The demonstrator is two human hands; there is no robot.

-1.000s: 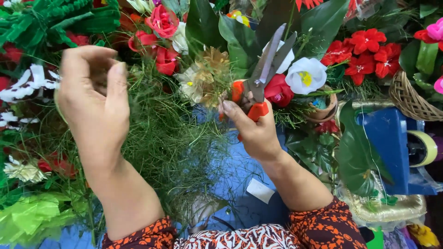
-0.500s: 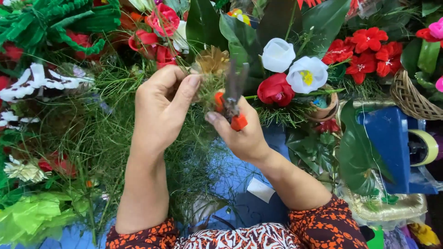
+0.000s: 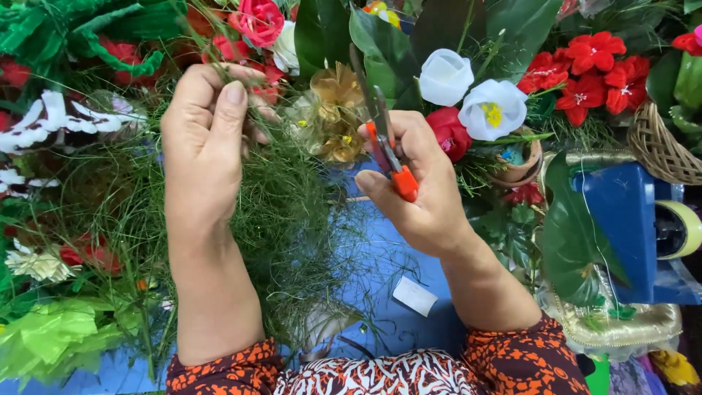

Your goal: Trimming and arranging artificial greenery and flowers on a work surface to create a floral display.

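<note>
Head view is showing a person's two bare hands working over a crowded bench of artificial flowers. Left hand (image 3: 205, 146) is pinching a few thin green strands at the top of a loose bundle of wispy greenery (image 3: 285, 219), thumb and fingertips pressed together on them; the bundle is hanging down and spreading between the two forearms. Right hand (image 3: 420, 186) is closed around the orange handles of a pair of scissors (image 3: 384, 143), whose grey blades are pointing upward and appear nearly shut, just beside the greenery's upper right edge.

Blue work surface (image 3: 380, 271) is showing only in a narrow patch between the arms, with a small white slip of paper (image 3: 414, 295) lying on it. White flowers (image 3: 475, 95), red flowers (image 3: 592, 73) and a gold flower (image 3: 338, 110) are crowding the far side. A blue box (image 3: 621, 219) and a wicker basket (image 3: 658, 150) are standing at the right. Green crinkled paper (image 3: 44, 336) is filling the lower left. Open room is remaining only near the person's body.
</note>
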